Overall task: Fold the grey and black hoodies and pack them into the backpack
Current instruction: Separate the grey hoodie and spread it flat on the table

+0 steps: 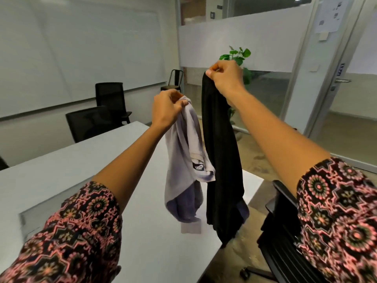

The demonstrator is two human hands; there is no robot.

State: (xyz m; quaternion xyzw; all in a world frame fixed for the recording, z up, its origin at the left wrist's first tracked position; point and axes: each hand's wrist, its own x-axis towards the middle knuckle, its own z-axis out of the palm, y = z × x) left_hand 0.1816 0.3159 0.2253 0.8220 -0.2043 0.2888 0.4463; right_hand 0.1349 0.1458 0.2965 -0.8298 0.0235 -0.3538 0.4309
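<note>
Pink-and-black flower-patterned cloth fills the bottom corners: the left sleeve (77,231) on one side and the right sleeve (336,211) on the other, with both bare forearms stretched forward and up.

Under the arms a long white table (61,180) with a glossy top runs away to the left. Behind it a wide white whiteboard (81,48) covers the far wall.

Both garments hang in the air over the table's right end. The limp black hoodie (222,160) is the longer. It drops as a narrow column from the right hand (226,76), and its lower end dangles past the table's right edge. That hand is raised higher than the other, with its fingers curled tight round the bunched top of the cloth.

Just to its left hangs the pale grey hoodie (181,160), crumpled, with a darker bluish lining showing at the bottom. Its lowest fold is close above the table top; I cannot tell whether it touches. The left hand (167,107) pinches its gathered top between thumb and bent fingers.

A black mesh office chair (279,231) stands at the table's right side. A green leafy plant (237,55) shows behind the right hand. A small black-and-white neck label (198,166) faces out of the grey hoodie.
</note>
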